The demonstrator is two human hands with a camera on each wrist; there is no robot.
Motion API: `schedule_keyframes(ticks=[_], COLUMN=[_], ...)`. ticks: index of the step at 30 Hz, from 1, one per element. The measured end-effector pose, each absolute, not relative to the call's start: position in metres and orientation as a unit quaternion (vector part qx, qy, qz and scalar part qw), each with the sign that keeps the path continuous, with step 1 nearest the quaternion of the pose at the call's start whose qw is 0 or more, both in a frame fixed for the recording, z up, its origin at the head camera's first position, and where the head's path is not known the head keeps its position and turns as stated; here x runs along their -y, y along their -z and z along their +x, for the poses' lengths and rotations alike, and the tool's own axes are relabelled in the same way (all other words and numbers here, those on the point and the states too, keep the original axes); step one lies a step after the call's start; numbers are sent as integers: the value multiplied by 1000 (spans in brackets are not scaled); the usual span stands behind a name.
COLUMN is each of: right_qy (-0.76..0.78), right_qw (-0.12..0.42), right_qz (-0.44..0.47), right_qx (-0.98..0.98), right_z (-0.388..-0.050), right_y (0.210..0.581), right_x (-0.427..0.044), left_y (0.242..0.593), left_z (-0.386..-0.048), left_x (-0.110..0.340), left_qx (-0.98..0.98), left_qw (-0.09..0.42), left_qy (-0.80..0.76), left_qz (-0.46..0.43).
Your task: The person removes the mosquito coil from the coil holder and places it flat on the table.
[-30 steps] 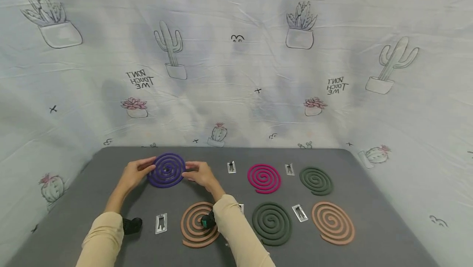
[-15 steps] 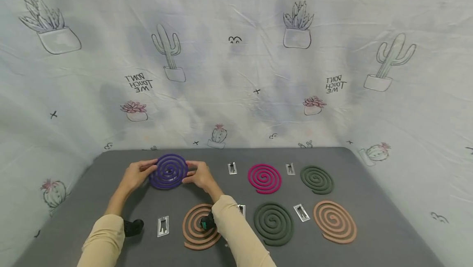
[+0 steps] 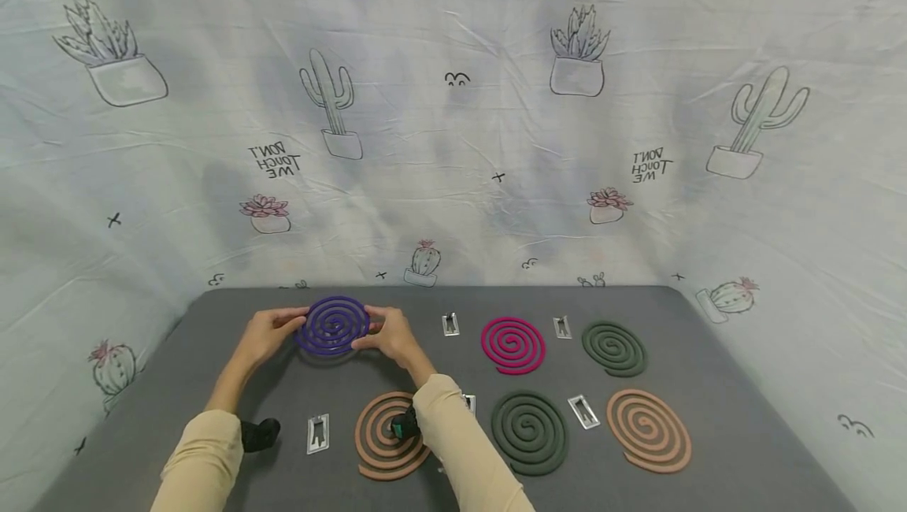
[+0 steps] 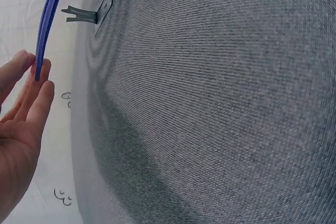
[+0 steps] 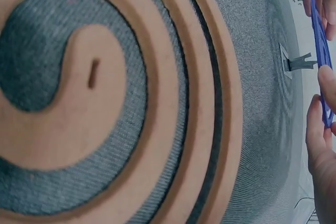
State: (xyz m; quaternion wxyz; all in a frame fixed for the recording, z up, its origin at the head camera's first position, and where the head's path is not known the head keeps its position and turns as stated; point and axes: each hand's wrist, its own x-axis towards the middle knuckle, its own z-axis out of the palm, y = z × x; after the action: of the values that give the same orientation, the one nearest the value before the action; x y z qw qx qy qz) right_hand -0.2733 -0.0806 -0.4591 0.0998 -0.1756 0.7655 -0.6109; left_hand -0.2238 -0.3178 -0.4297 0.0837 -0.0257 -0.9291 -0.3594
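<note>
Both hands hold a purple mosquito coil (image 3: 333, 326) by its edges at the back left of the table. My left hand (image 3: 266, 336) pinches the left rim between thumb and fingers. On the opposite rim, my right hand (image 3: 395, 339) pinches it likewise. In the left wrist view the coil (image 4: 48, 24) appears edge-on, raised off the grey cloth. A metal coil stand (image 4: 86, 14) with an upright forked tab stands on the cloth beneath it. The right wrist view also shows that stand (image 5: 299, 62), its tab close to the coil's underside.
A tan coil (image 3: 375, 457) lies under the right wrist. Further right lie a pink coil (image 3: 513, 345), two green coils (image 3: 529, 432) and another tan coil (image 3: 648, 429). Metal stands (image 3: 318, 434) sit between them. A patterned curtain (image 3: 453, 118) hangs around the table.
Both hands keep hold of the purple coil, which now looks flatter and is slightly further right in the picture. The whole head view has also shifted a little right.
</note>
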Motion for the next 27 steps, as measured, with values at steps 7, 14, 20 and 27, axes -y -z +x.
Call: schedule_keyframes(ticks=[7, 14, 20, 27], right_qy=[624, 628, 642, 633], right_qw=[85, 123, 156, 173], right_qz=[-173, -185, -186, -187], right_qx=[-758, -746, -728, -731], right_z=[-276, -277, -279, -284], right_y=[460, 456, 455, 452], right_x=[74, 63, 54, 45], left_y=[435, 439, 438, 435], left_z=[-221, -222, -222, -220], left_x=[322, 322, 316, 311], left_qx=[917, 884, 866, 866], left_qw=[83, 59, 46, 13], left_qy=[390, 462, 495, 494], left_qz=[-17, -31, -46, -69])
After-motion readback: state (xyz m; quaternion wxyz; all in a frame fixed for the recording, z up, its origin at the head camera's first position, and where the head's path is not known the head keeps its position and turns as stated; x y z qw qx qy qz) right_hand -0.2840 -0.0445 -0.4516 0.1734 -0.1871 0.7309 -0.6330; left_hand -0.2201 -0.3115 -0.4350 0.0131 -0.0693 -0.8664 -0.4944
